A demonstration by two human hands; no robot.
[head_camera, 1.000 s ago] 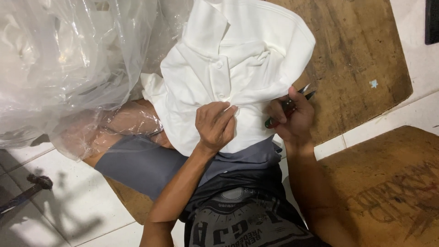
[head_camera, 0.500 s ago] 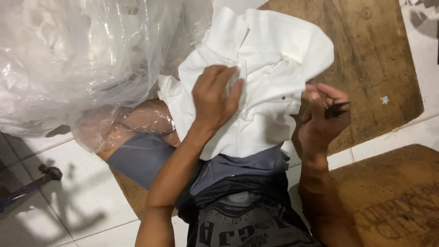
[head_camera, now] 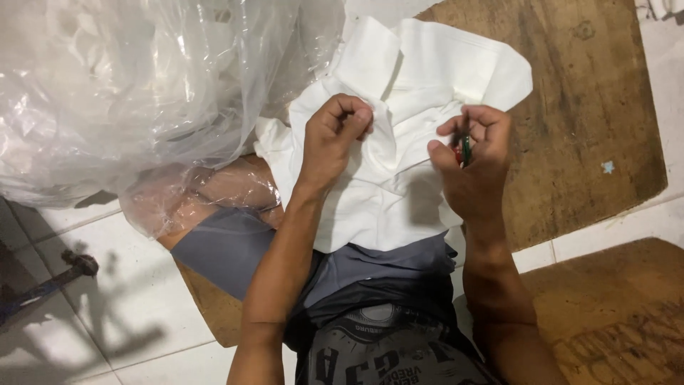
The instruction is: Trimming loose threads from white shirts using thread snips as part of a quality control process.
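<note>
Fabric of a white collared cotton garment [head_camera: 420,135] is lying across the seated person's lap and onto a worn brown wooden board [head_camera: 591,93], and the left hand [head_camera: 335,139] is pinching a fold of it near the collar between curled fingers. The right hand [head_camera: 474,160] is closing around a small dark tool with red and green on it [head_camera: 463,150], just above the cloth; its kind is too hidden to tell. Judging from this, the trimming looks to be midway, since a crumpled clear plastic bag [head_camera: 142,93] holding more white cloth is sitting beside the left knee.
</note>
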